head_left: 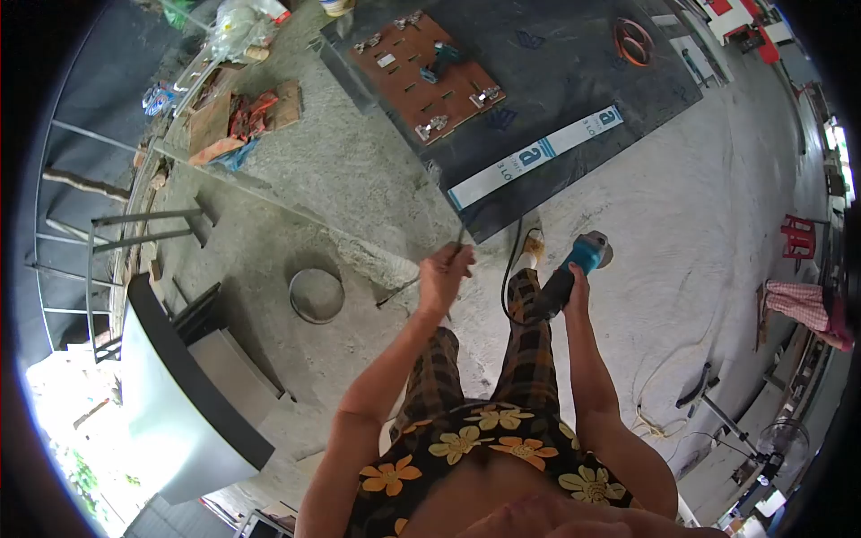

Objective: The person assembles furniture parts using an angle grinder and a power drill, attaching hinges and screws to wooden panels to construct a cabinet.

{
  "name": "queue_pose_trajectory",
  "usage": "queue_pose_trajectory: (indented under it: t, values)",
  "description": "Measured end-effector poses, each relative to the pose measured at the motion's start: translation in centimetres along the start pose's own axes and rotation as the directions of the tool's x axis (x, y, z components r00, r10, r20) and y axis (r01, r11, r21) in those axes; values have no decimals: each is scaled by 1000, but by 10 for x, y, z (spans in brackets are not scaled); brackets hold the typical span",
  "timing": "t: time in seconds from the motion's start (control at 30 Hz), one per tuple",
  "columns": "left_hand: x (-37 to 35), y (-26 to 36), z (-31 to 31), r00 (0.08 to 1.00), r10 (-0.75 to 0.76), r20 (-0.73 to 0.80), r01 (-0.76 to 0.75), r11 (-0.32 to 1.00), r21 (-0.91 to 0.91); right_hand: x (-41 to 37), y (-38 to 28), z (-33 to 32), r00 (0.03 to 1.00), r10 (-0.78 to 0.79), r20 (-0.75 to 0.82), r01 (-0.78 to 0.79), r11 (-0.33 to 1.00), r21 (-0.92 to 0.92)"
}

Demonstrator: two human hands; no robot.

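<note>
My right hand is closed around the angle grinder, which has a teal and black body and a disc at its far end. From the rear of the grinder a black power cord loops down, then up toward the dark sheet. My left hand is closed on a thin dark rod-like piece near the sheet's lower corner. Whether that piece is a rod or a cable I cannot make out. Ahead lies the large dark sheet, with a white and blue label strip along its near edge.
A brown board with metal clamps and a teal power tool lies on the sheet. A metal ring sits on the concrete floor at left, near a metal frame. At right stand a red stool and a fan.
</note>
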State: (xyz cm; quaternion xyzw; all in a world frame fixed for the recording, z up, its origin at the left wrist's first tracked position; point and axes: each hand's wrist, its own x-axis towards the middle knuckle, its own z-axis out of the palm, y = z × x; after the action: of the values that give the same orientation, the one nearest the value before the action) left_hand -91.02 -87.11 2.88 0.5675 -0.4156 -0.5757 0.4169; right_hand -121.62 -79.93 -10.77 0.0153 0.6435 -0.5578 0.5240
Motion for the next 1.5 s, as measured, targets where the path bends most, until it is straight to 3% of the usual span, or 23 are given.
queue_pose_trajectory:
  t: [0.2,0.23,0.3,0.47,0.57,0.67,0.77,0.9,0.97,1.03,1.07,1.17,1.2,1.27,1.37,1.4,1.5]
  values:
    - [69,18,110,976,171,135,-167,985,-41,140,16,8,989,-40,-141,26,995,-99]
    - [83,7,122,983,146,112,-134,985,-104,155,12,16,993,-15,-121,5,997,-79]
    - [111,-27,139,994,89,59,-74,972,-225,207,17,19,989,-35,-147,2,975,-221]
    - [165,-136,137,985,-158,-66,137,959,-250,286,9,44,960,-188,-207,55,852,-520]
    - [185,-184,126,931,-339,-134,288,910,-297,332,6,56,971,-192,-142,51,746,-664]
    - [195,-222,117,868,-457,-193,361,849,-386,370,7,69,939,-294,-178,50,627,-778]
    - [196,-264,114,816,-554,-165,419,764,-490,388,2,86,923,-366,-122,187,702,-687]
    - [199,-286,134,673,-718,-178,550,646,-529,432,-11,103,875,-475,91,347,486,-802]
    - [200,-287,146,599,-786,-151,630,580,-517,453,-18,114,885,-424,192,401,487,-776]
    - [199,-301,158,600,-793,-105,669,569,-477,456,-42,135,901,-328,283,421,511,-750]
    - [197,-312,163,602,-794,-87,695,574,-434,474,-45,141,903,-271,334,422,404,-812]
    - [198,-323,183,563,-827,6,787,534,-308,498,-47,160,868,-237,436,495,363,-789]
    - [199,-329,188,552,-831,66,810,516,-280,498,-48,167,890,-196,412,455,445,-772]
    - [199,-342,205,601,-798,55,796,591,-128,500,-53,177,895,-163,416,441,465,-768]
    - [211,-318,227,596,-803,1,800,594,-80,515,-51,178,889,-165,427,446,525,-725]
    - [213,-320,236,602,-791,105,788,569,-237,520,-52,176,889,-157,429,437,567,-698]
    - [220,-318,263,679,-717,160,734,664,-140,534,-57,167,885,-108,452,410,641,-649]
